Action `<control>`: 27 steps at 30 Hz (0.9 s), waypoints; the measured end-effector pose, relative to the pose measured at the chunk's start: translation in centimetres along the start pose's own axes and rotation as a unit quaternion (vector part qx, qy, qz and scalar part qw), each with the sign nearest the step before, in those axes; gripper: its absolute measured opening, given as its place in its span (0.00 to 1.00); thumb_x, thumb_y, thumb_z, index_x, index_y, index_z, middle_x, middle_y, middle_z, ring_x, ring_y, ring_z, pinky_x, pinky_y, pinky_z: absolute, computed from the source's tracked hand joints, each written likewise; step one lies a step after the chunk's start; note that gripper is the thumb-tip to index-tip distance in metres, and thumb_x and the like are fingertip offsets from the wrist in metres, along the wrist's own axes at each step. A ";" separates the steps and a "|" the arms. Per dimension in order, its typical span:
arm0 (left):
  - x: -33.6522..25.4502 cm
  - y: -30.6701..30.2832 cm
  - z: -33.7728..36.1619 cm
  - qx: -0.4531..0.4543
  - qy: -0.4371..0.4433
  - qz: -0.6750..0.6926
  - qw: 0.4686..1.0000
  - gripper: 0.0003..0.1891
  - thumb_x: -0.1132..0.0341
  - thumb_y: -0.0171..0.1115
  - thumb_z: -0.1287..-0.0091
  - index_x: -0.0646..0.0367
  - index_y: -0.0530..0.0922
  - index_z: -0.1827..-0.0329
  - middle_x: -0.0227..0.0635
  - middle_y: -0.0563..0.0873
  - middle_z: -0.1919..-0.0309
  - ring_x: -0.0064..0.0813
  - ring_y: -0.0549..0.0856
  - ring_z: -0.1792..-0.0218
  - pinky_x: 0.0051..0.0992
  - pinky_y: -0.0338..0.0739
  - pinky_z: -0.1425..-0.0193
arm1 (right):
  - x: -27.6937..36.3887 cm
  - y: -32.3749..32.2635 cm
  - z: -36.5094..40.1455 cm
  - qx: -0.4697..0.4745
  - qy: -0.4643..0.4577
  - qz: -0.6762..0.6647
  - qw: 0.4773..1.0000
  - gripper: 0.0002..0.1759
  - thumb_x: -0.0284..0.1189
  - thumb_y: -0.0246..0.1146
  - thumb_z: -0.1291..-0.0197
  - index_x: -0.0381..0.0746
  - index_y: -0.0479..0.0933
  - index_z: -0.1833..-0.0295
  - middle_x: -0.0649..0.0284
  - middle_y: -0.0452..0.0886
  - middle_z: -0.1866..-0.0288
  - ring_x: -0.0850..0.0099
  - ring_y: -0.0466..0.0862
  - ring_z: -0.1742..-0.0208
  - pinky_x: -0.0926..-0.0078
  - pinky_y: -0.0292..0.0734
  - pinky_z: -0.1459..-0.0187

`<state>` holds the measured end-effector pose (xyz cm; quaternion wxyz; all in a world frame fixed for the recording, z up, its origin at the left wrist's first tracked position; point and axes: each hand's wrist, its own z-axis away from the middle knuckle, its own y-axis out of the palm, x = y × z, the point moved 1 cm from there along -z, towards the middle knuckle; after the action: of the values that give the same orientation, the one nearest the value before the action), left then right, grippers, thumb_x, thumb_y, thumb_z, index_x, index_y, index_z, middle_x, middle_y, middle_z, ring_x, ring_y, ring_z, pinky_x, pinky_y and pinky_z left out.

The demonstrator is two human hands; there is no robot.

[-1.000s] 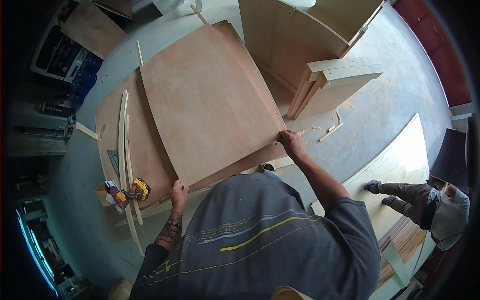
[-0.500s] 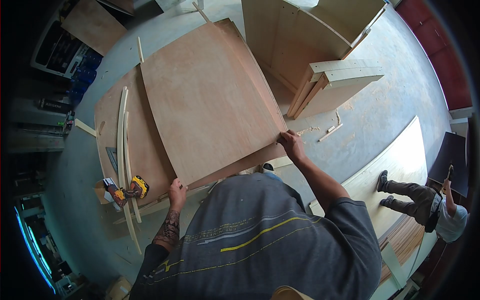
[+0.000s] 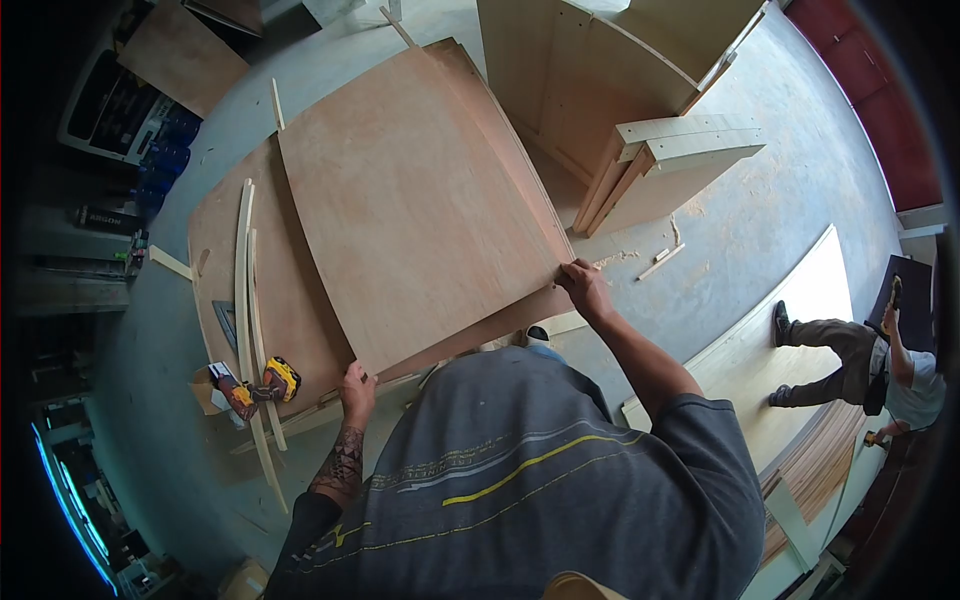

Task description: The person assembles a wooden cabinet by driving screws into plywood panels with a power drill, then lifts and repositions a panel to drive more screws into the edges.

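Two-handed: left hand [image 3: 357, 392], right hand [image 3: 586, 290] fingers holding plywood sheet [image 3: 415, 205]; wood strips [image 3: 244, 270], power tool [image 3: 277, 380] lie alongside.

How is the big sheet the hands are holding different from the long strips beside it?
The sheet is wide, but the strips are narrow. The sheet is reddish-brown; the strips are paler. The left hand and right hand hold the sheet's near corners, while neither touches the strips. Both look wooden.

The top sheet [image 3: 420, 210] hides part of the board [image 3: 225, 255] beneath; the wooden box [image 3: 575, 85] is cut off above; the shirt's [image 3: 540, 530] small lettering is illegible.
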<state>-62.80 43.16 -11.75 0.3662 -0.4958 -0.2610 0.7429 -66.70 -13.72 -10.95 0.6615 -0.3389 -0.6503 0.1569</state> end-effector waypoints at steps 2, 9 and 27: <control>-0.5 0.0 0.2 -0.003 -0.007 -0.014 1.000 0.30 0.76 0.72 0.34 0.71 0.75 0.28 0.57 0.87 0.38 0.46 0.87 0.34 0.39 0.80 0.29 | -0.3 0.1 -0.1 0.013 -0.005 0.016 1.000 0.09 0.28 0.73 0.39 0.34 0.85 0.56 0.48 0.85 0.56 0.46 0.87 0.55 0.53 0.83 0.54; 0.6 0.8 0.4 -0.033 0.028 0.022 0.999 0.30 0.76 0.72 0.34 0.70 0.75 0.29 0.56 0.88 0.39 0.46 0.87 0.35 0.39 0.80 0.29 | -0.4 0.0 0.1 0.024 -0.004 0.047 0.999 0.09 0.28 0.72 0.37 0.36 0.84 0.55 0.49 0.86 0.54 0.45 0.88 0.53 0.52 0.85 0.53; -1.9 0.9 0.9 -0.068 -0.030 -0.076 0.994 0.22 0.69 0.80 0.42 0.63 0.83 0.46 0.51 0.90 0.56 0.51 0.90 0.54 0.44 0.83 0.45 | -0.4 0.3 -0.5 0.036 0.078 0.047 0.995 0.08 0.25 0.70 0.39 0.35 0.83 0.54 0.45 0.87 0.56 0.44 0.88 0.53 0.51 0.83 0.51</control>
<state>-63.45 41.12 -11.05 0.3790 -0.4758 -0.3590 0.7078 -66.19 -13.83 -11.40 0.7137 -0.3563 -0.5742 0.1844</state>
